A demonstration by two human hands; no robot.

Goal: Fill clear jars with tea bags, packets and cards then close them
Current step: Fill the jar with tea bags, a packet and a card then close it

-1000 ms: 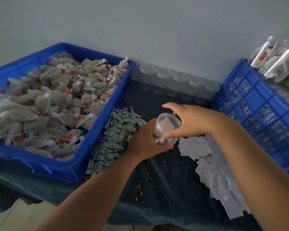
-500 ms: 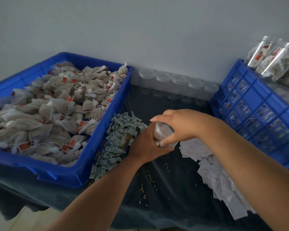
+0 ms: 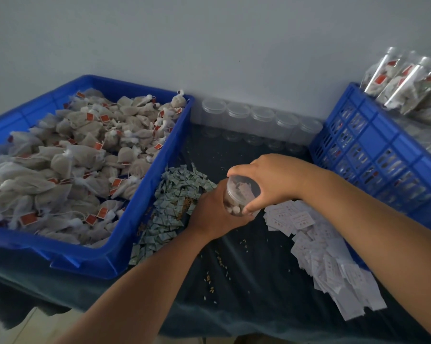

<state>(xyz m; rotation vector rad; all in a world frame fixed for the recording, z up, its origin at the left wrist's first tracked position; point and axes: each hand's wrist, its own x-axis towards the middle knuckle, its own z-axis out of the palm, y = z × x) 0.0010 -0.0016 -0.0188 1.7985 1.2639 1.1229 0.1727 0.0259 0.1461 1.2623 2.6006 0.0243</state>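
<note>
Looking down on a dark cloth-covered table backed by a pale wall. Starting far left and taking in a solid blue tray, brimming with gauzy tea bags carrying red tags. Moving right and finding a heap of small green-and-white packets lying on the cloth just beside the tray's right wall. Spotting loose grains dotting the cloth nearer the table's front edge.

Now reaching the action: watching the left hand wrapping its fingers round the lower body of a clear jar, gripping it and holding it tilted above the cloth, between the packets and the cards. Seeing pale tea bags and what looks like a white card packed inside. Catching the right hand arching over the jar's top end, thumb and fingers curled round the rim and clasping it; not managing to tell whether a lid is seated there.

Glancing behind the hands at a row of empty clear jars standing along the wall. Sliding right to a spill of white cards fanning over the cloth under the right forearm, just beside a blue slotted crate. Finishing far right with filled jars lying heaped above that crate's rim.
</note>
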